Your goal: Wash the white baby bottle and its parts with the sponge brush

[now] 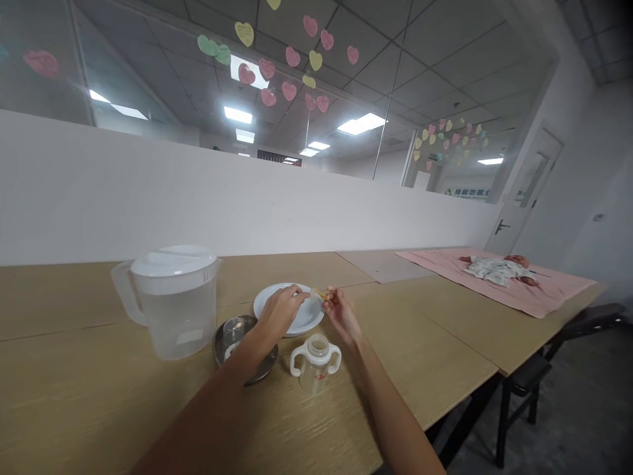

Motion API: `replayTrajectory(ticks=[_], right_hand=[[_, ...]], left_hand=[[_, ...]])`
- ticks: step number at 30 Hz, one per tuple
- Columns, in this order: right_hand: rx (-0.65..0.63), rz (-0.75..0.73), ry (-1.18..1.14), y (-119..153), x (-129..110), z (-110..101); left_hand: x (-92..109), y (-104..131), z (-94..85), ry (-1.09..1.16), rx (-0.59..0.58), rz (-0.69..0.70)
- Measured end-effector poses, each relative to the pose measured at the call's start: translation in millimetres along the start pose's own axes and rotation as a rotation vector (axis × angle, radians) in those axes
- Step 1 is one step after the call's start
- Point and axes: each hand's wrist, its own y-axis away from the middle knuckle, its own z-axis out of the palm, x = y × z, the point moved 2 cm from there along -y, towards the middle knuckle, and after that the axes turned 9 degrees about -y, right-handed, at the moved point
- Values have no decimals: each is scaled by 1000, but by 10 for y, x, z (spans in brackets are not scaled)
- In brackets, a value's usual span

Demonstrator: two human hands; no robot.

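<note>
Over a white plate, my left hand pinches a small clear piece, perhaps a bottle nipple. My right hand has its fingertips closed on a thin yellow piece that meets the clear one; its kind is too small to make out. Nearer to me, a clear baby bottle with two white handles stands upright and uncapped. Left of it, partly behind my left forearm, a round metal dish holds a clear cup-like cover and a white part.
A lidded clear pitcher containing liquid stands at the left. On the far right of the wooden table, a baby doll lies on a pink cloth. Black stools stand by the right edge; a white wall runs behind.
</note>
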Motion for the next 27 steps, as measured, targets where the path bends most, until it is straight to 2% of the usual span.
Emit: replayTrajectory(ticks=[3, 6, 9, 17, 20, 23, 27], right_hand=[[89, -79, 129, -37, 25, -95], [167, -155, 144, -77, 2, -191], [222, -208, 131, -105, -21, -272], [389, -230, 90, -156, 37, -493], [436, -299, 93, -174, -25, -607], [462, -350, 106, -177, -75, -691], [435, -327, 125, -180, 0, -684]], left_hand=[[53, 11, 18, -16, -40, 45], [108, 5, 37, -19, -68, 88], [113, -26, 45, 32, -54, 62], [119, -59, 69, 37, -103, 81], [64, -61, 56, 48, -95, 63], [-55, -74, 50, 82, -61, -21], [-197, -62, 123, 101, -46, -107]])
